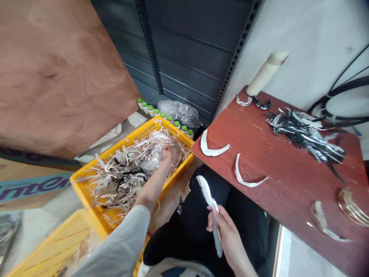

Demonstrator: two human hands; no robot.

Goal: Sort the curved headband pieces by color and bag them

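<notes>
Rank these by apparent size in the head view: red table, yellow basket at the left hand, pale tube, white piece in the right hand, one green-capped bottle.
1. Red table
2. Yellow basket
3. Pale tube and white piece, unranked: the latter looks longer but thinner
4. Green-capped bottle

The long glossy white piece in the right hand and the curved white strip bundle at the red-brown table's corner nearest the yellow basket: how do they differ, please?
The long glossy white piece is held in the right hand; the curved white strip bundle lies on the red-brown table. The white piece bends only slightly, while the bundle curves into a wide U. Both are white, long and slender.
</notes>
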